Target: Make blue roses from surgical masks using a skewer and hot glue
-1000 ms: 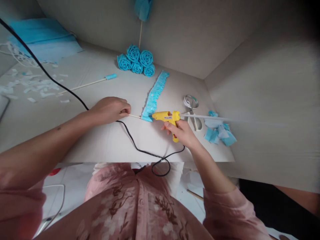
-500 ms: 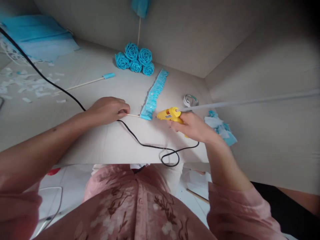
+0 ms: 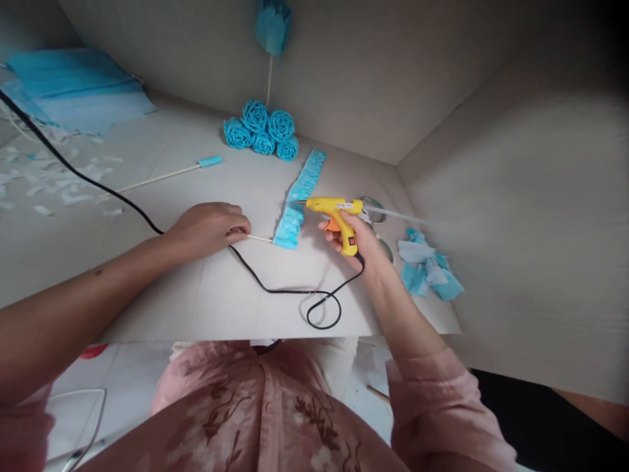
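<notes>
My right hand point(image 3: 350, 239) is closed around a yellow hot glue gun point(image 3: 327, 206), fingers at its orange trigger. The metal nozzle points left and sits over a ruffled light-blue strip point(image 3: 310, 172) that lies lengthwise on the table. A clear glue stick point(image 3: 398, 215) sticks out of the gun's back. My left hand point(image 3: 211, 226) pinches a thin wooden stick point(image 3: 259, 237), whose far end meets the strip's near end.
Several blue rosettes point(image 3: 264, 143) are stacked at the back wall. Another stick with a blue tip point(image 3: 210, 161), white scraps point(image 3: 46, 177) and blue sheets point(image 3: 78, 85) lie left. Blue and white scraps point(image 3: 432, 269) and a tape roll point(image 3: 373, 208) are right. A black cord point(image 3: 289, 290) crosses the table.
The glue gun has moved up and left from beside the strip's near end to over its middle, turning so its handle shows. My left hand keeps its pinch on the stick.
</notes>
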Motion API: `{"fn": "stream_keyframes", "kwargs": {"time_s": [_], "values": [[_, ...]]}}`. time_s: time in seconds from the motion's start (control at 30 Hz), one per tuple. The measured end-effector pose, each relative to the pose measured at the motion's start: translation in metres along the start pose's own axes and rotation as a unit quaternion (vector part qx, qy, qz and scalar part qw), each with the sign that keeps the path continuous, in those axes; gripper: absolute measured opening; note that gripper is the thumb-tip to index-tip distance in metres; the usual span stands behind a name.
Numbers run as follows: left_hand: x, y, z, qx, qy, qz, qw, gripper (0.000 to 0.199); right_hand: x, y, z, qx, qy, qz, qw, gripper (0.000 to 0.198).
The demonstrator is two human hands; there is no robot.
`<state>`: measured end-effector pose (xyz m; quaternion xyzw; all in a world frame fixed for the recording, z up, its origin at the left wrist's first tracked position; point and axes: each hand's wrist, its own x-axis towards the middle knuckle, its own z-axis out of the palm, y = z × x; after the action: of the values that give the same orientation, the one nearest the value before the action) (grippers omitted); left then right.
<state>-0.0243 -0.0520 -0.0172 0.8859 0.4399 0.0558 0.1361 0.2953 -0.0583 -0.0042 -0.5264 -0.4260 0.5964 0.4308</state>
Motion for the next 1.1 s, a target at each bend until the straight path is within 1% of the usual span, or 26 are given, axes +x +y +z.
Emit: {"fn": "stream_keyframes", "kwargs": {"time_s": [0.07,0.13,0.2,0.27,0.4,0.53,0.8,0.97,1.03,1.1], "values": [[0.000,-0.001,0.001,-0.002,0.004,-0.005,1.000,0.028,0.009,-0.006,0.000,0.000,-0.021,-0.018,1.000,0.039],[0.001,-0.001,0.001,-0.002,0.001,-0.011,1.000,0.027,0.016,-0.008,0.001,0.003,-0.038,-0.041,0.998,0.043],[0.001,-0.002,0.002,-0.003,-0.006,-0.012,1.000,0.026,0.019,-0.006,0.005,0.002,-0.031,-0.063,0.998,0.050],[0.002,-0.002,0.002,-0.006,-0.012,-0.012,1.000,0.026,0.017,0.000,0.010,-0.002,-0.010,-0.069,0.998,0.054],[0.002,-0.001,0.001,-0.009,-0.010,-0.012,1.000,0.024,0.009,0.008,0.017,0.021,0.001,-0.055,0.998,0.048],[0.002,0.000,0.000,-0.017,-0.010,-0.015,1.000,0.022,0.006,0.008,0.016,0.048,-0.017,-0.061,0.997,0.043],[0.002,0.001,0.000,-0.017,-0.018,-0.024,0.999,0.022,0.003,0.005,0.012,-0.002,-0.024,-0.089,0.996,0.041],[0.001,-0.002,0.001,-0.012,-0.023,-0.014,1.000,0.026,0.000,-0.003,0.005,-0.033,-0.005,-0.093,0.995,0.050],[0.001,-0.003,0.001,-0.011,-0.023,-0.009,1.000,0.028,-0.002,-0.005,0.000,-0.058,-0.012,-0.098,0.993,0.051],[0.000,-0.004,0.002,-0.007,-0.021,-0.009,1.000,0.031,-0.003,-0.008,-0.006,-0.103,-0.037,-0.096,0.989,0.046]]}}
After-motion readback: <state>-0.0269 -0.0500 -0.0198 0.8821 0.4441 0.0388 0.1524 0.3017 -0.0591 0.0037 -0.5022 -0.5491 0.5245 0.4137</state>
